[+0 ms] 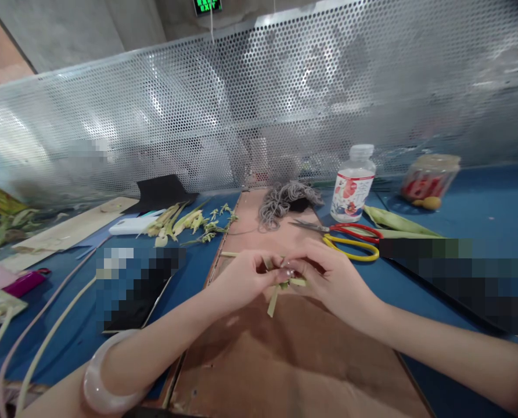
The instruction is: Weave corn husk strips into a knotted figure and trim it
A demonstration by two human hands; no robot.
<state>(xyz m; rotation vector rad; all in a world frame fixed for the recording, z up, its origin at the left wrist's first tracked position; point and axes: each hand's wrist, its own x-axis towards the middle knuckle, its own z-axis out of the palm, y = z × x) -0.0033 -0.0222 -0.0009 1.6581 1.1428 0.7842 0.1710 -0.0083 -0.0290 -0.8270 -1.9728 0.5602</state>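
My left hand (pixel 245 273) and my right hand (pixel 328 278) meet above the brown board, fingertips pinched together. Between them are narrow pale green leaf strips (pixel 273 302), folded or woven at the middle. One end hangs down toward the board, another pokes out under my right fingers, and a thin stalk-like piece (pixel 229 253) sticks out left of my left hand. The fingers cover most of the middle. Just beyond my right hand lie scissors (pixel 352 247) with one red and one yellow handle loop, their blades pointing left.
Grey yarn (pixel 285 200) lies at the board's back. To its right stand a clear labelled bottle (pixel 352 191), a jar with red contents (pixel 431 180) and a green husk leaf (pixel 400 220). Leftward are cut plant sprigs (pixel 189 223), a phone (pixel 141 296) and cables (pixel 52 331). A perforated metal screen (pixel 176 116) rises behind.
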